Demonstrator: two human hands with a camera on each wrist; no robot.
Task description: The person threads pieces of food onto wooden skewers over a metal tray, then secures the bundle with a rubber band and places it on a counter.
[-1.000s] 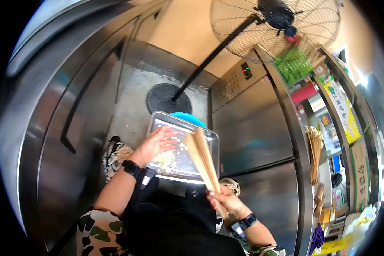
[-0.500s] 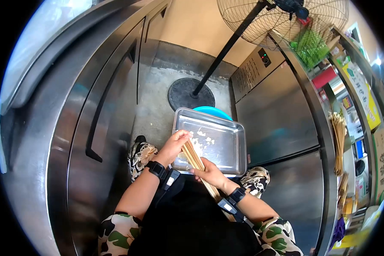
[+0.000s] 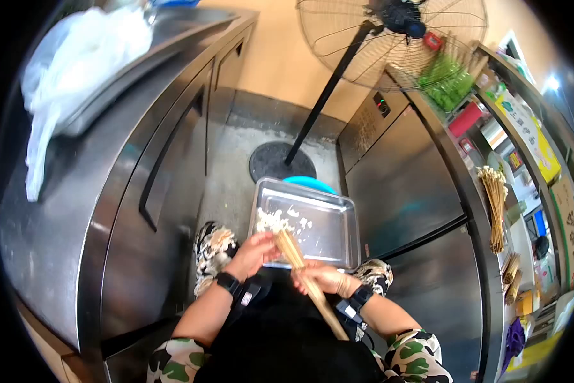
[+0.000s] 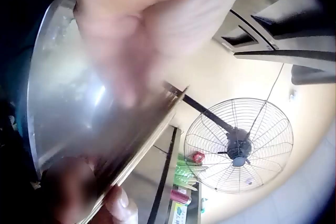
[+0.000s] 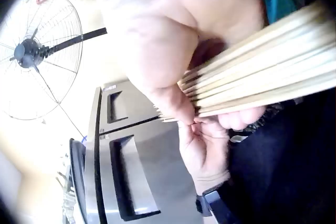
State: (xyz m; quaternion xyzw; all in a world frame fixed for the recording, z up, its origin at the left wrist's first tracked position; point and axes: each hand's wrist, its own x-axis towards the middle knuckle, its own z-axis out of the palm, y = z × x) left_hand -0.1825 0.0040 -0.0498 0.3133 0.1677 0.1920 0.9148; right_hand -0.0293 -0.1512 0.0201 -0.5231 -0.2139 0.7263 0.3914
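A bundle of thin wooden skewers [image 3: 322, 306] slants up and left over the person's lap. The right hand [image 3: 324, 279] grips it around the middle; in the right wrist view the thumb and fingers lie on either side of the skewers [image 5: 268, 69]. At the bundle's far end is the left hand [image 3: 250, 255], its loosely bent fingers close beside the skewer tips and blurred in the left wrist view. Beyond the tips, a metal tray [image 3: 335, 226] holds small whitish pieces [image 3: 277, 220], mostly toward its left side.
A blue basin [image 3: 309, 184] shows behind the tray. A stand fan [image 3: 283, 163] rises from the floor. Steel cabinets flank the person left [image 3: 153, 249] and right [image 3: 408, 172]. White plastic bags [image 3: 86, 60] lie on the left counter; a white-tipped bundle of sticks [image 3: 494, 207] is at the right shelf.
The left hand was first raised apart over the tray, then came to the skewer tips. The right hand now grips the bundle farther up. The head view has shifted, showing the plastic bags.
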